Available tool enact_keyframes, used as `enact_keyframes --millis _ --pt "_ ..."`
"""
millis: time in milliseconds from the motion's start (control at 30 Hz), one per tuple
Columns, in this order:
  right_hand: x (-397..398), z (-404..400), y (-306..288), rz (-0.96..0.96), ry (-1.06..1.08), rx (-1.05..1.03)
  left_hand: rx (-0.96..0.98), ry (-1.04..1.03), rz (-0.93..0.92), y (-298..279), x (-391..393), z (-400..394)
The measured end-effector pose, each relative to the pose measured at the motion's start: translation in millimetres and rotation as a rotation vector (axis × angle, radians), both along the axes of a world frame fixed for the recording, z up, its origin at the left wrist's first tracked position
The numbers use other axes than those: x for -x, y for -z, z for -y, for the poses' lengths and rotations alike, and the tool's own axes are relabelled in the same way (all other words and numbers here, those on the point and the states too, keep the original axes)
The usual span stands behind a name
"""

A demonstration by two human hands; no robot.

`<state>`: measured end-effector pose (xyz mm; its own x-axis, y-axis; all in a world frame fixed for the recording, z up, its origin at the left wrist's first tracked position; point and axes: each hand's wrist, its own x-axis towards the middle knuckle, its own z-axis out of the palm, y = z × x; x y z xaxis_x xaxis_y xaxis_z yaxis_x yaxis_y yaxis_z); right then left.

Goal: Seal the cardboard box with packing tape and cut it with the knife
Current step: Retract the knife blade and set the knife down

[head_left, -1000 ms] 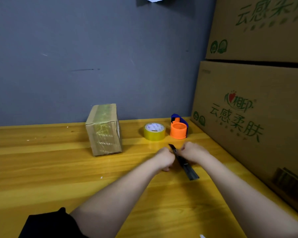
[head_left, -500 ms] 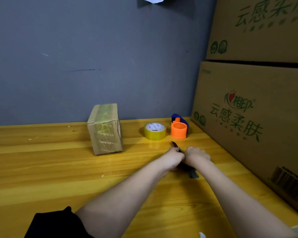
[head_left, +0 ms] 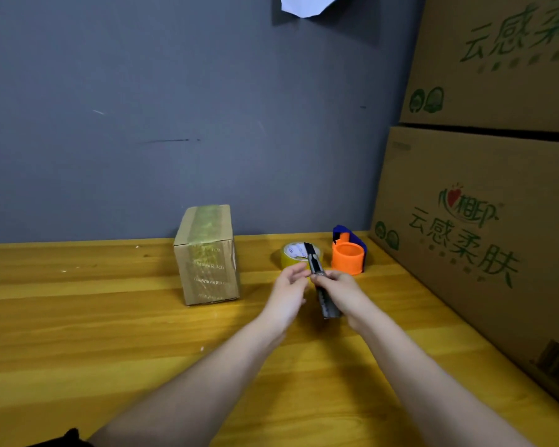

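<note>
A small cardboard box (head_left: 207,256) stands on the yellow wooden table (head_left: 78,333) near the wall, with shiny tape over its top and front. My right hand (head_left: 344,293) grips a dark utility knife (head_left: 318,279), lifted off the table, its tip pointing away from me. My left hand (head_left: 288,293) is beside the knife, fingers loosely curled near its middle; whether they touch it is unclear. A roll of yellow packing tape (head_left: 292,254) lies flat behind the knife, partly hidden by it.
An orange and blue tape dispenser (head_left: 349,253) stands to the right of the roll. Large printed cardboard cartons (head_left: 481,221) are stacked along the right edge of the table. A grey wall closes the back.
The knife has come up off the table in my right hand and now points more upright, in front of the tape roll. My left hand has loosened from it.
</note>
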<state>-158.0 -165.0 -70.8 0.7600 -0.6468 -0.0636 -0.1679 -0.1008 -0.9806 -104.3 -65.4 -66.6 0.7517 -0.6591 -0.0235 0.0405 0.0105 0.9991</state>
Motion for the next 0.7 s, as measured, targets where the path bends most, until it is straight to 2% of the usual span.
enact_keyframes --millis 133,367,500,633,700 --pt "-23 -18 5 0.139 -0.072 -0.177 -0.006 -0.015 0.010 4 -19 -20" --pt "-50 -42 19 0.263 -0.080 -0.242 -0.061 0.186 -0.135 22 -33 -46" --pt "-53 -51 29 0.368 -0.088 -0.321 -0.036 0.200 -0.175 33 -43 -50" --pt "-50 -52 31 0.432 -0.077 -0.445 -0.053 0.202 -0.025 40 -43 -48" --pt "-47 -50 29 0.396 -0.073 -0.347 -0.082 0.193 0.085 42 -41 -46"
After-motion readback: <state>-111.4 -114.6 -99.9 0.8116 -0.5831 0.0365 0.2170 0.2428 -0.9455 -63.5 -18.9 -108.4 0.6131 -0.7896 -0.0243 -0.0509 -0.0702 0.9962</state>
